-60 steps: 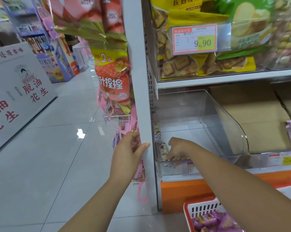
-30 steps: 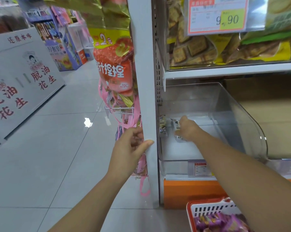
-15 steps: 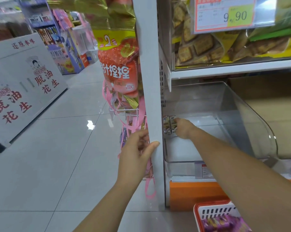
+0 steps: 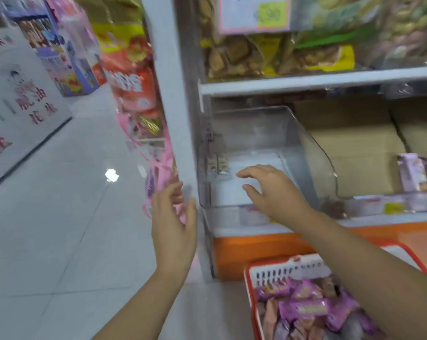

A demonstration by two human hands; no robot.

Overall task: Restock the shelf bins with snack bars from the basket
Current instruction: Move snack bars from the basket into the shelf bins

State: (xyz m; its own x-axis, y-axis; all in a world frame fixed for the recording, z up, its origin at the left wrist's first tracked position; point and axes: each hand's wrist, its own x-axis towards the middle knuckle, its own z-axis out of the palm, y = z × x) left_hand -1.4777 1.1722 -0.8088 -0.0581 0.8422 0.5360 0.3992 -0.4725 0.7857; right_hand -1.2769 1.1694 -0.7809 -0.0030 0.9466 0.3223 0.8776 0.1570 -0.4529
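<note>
The right hand [image 4: 273, 190] has let go of the two little packs [image 4: 218, 165] and is pulling back toward the front of the clear bin [image 4: 313, 153]. The left hand [image 4: 174, 227] has come loose from the white shelf post [image 4: 173, 106], which it likely used for balance. In the head view, both hands have spread fingers and hold nothing. The little packs stand up against the bin's left wall, maybe to leave room. The bin is nearly bare. The purple snack bars [image 4: 305, 307] wait in the basket [image 4: 281, 269], low on the right under the right arm, likely the next reach.
</note>
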